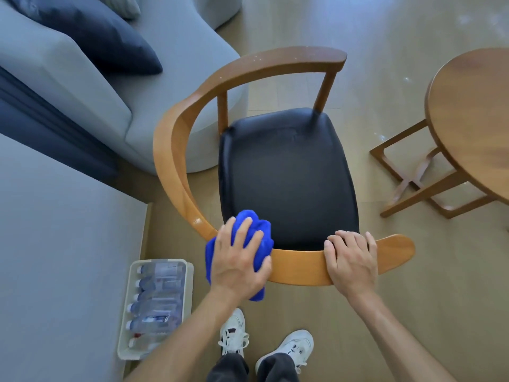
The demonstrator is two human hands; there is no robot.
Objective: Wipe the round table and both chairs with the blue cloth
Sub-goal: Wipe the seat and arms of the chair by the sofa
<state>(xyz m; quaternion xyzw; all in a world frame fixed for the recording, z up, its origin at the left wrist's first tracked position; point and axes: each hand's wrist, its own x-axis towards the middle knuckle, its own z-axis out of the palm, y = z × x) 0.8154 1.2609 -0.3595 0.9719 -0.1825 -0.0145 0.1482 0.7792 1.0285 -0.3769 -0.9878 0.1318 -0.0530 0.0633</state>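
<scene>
1. The left hand (pixel 239 260) lies on top of the bunched blue cloth (pixel 249 241), fingers spread and curled over it, pressing it against the curved wooden rail of the chair (pixel 289 172) at the near-left part of the backrest.
2. The blue cloth wraps over the rail there; part of it bulges toward the seat and part hangs below the hand on the near side.
3. The right hand (pixel 351 260) holds the same rail further to the right, fingers curled over its far edge and thumb along the near edge, with bare wood showing between the two hands.
4. The chair has a dark padded seat (pixel 286 175) and a light brown rail that sweeps round from the near side, past the left, to the far side, where it rests on two upright posts.
5. The round table (pixel 473 117) stands to the right of the chair, apart from it, only partly in view; its crossed wooden base (pixel 413 177) shows beneath it on the floor (pixel 385 64).
6. A grey sofa (pixel 91 86) with a dark blue cushion (pixel 93 34) sits to the far left of the chair, near the rail.
7. A pale tray of plastic bottles (pixel 157 304) lies on the floor just left of the left forearm.
8. Two white sneakers (pixel 264 343) and dark trouser legs show at the bottom edge, behind the chair.
</scene>
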